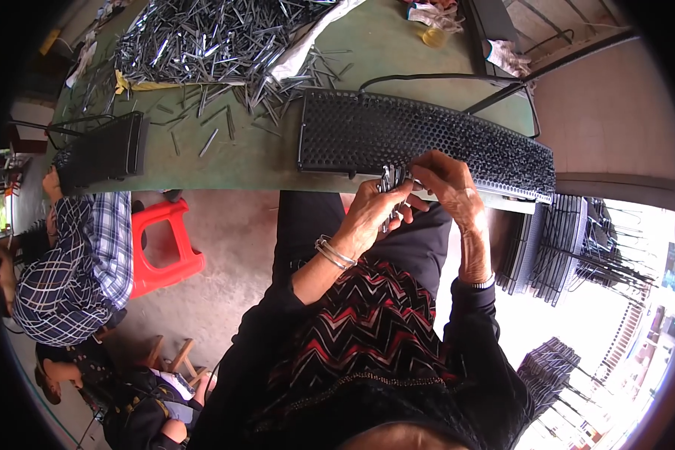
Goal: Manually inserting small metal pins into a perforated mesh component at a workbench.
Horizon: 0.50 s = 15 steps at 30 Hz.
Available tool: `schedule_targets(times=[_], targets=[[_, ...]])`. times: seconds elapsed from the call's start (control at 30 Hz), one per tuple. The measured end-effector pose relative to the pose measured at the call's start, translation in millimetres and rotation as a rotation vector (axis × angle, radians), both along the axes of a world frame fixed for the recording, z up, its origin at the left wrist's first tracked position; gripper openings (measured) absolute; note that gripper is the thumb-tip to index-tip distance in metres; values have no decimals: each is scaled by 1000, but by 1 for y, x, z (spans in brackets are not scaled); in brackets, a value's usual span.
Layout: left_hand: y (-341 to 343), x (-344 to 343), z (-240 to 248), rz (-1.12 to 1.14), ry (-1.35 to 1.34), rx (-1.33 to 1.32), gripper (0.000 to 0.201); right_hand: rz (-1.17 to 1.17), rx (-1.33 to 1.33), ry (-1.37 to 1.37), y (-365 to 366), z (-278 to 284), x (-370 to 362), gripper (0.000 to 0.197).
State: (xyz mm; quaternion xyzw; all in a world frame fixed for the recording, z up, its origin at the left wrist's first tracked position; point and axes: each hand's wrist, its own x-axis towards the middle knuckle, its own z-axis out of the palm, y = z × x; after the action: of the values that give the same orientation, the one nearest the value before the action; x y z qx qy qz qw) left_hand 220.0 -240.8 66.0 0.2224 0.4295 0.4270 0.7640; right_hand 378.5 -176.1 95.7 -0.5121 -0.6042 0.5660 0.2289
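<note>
My left hand (364,216) is closed around a bundle of slim metal pieces (388,180), whose shiny ends stick out above and below the fingers. Close beside it, my right hand (450,187) has its thumb and fingertips pinched together near the bundle; whatever lies in the pinch is too small to make out. Both hands are at the near edge of a long black perforated rack (367,127). Many of the rack's holes at its right part are filled with small dark ends, while round holes show at its left. Its wire frame rests on the green table.
A big heap of slim metal pieces (202,45) lies on the green table (232,169), some scattered loose. Another black rack (101,154) stands left, beside a person in a checked garment (64,277). A red stool (191,259) is on the floor. Stacked racks (555,240) stand right.
</note>
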Motion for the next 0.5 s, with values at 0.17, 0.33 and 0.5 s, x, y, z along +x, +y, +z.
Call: schedule_targets(times=[0.17,0.33,0.5], targets=[[4,0,-1,97,-206,-155,35,-128,124,47,8,1,5,12],[3,4,-19,73,-275,-186,38,-492,473,60,28,-4,-9,10],[1,10,-24,137,-327,-319,29,-516,627,-43,49,-27,-21,9]])
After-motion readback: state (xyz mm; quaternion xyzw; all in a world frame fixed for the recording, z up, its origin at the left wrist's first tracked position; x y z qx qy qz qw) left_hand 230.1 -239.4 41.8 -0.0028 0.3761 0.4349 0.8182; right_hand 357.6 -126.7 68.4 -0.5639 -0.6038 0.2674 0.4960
